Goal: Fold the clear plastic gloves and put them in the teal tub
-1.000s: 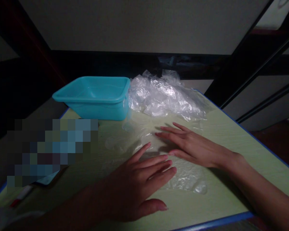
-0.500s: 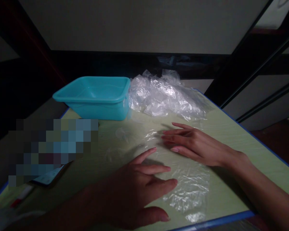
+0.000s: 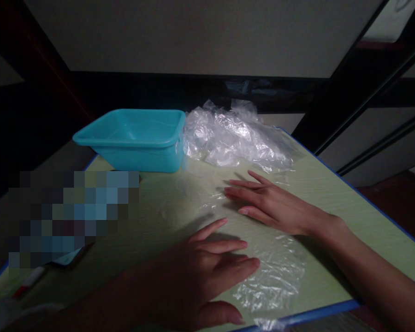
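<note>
A clear plastic bag (image 3: 269, 276) lies flat and wrinkled on the table, its near end reaching the blue front edge. My left hand (image 3: 214, 272) is over its left side with the fingers spread, the palm in shadow. Farther back, my right hand (image 3: 266, 203) rests on or just above the bag's upper part, fingers stretched out to the left. Whether the fingertips press on the film cannot be made out. Neither hand grips anything. Behind them sits a heap of crumpled clear plastic bags (image 3: 235, 133).
A turquoise plastic basin (image 3: 141, 159) stands at the back left, touching the heap. On the left lies a phone-like device (image 3: 67, 256), mostly blurred out, beside a white marker with a red end (image 3: 29, 281). The pale green table (image 3: 332, 203) has a blue edge.
My right hand has shifted slightly left and away from me. My left hand has moved a little to the right. The bag's near end now extends over the table's front edge.
</note>
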`<act>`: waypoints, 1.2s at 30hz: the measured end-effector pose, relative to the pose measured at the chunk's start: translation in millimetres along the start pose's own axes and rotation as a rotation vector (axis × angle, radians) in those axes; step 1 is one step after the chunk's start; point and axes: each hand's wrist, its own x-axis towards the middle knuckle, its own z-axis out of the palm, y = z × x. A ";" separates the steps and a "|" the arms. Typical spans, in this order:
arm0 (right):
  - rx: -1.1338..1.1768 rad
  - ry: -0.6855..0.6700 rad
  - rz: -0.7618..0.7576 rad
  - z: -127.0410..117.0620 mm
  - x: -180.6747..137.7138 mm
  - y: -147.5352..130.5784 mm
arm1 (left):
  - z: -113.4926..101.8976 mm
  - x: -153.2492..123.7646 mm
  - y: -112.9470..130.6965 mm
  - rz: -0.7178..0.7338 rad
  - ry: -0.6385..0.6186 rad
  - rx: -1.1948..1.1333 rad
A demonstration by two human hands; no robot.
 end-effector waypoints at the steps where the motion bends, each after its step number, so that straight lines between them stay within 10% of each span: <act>1: -0.009 0.013 -0.008 -2.1 -0.6 0.4 | -1.2 0.1 0.7 0.013 0.005 0.001; 36: -0.155 0.082 0.078 1.8 -3.6 4.8 | -4.7 0.2 -6.9 0.078 0.106 0.063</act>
